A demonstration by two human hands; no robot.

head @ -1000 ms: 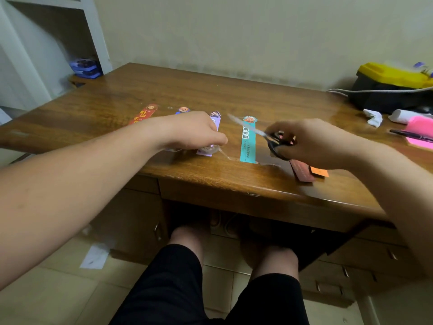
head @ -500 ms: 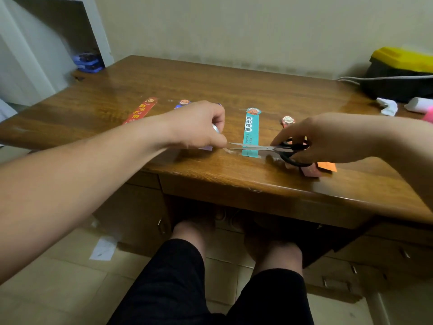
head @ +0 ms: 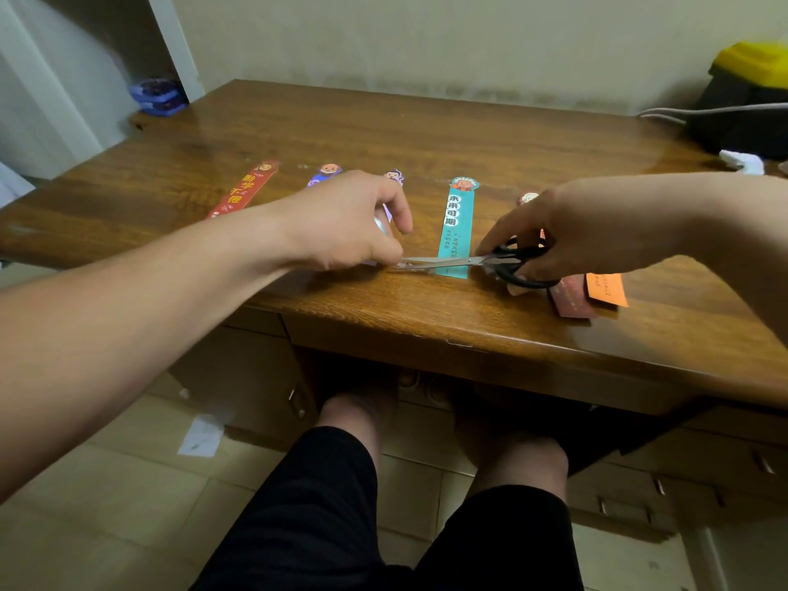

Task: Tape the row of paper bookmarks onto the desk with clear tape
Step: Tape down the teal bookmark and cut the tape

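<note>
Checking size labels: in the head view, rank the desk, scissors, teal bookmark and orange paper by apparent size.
1. Desk
2. Scissors and teal bookmark: look alike; the right hand hides part of the scissors, so they are left unranked
3. Orange paper

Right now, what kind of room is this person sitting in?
Probably a study corner at home. A glossy brown wooden desk with drawers stands against a plain wall, a white shelf unit stands at its left, and a pale tiled floor lies below.
</note>
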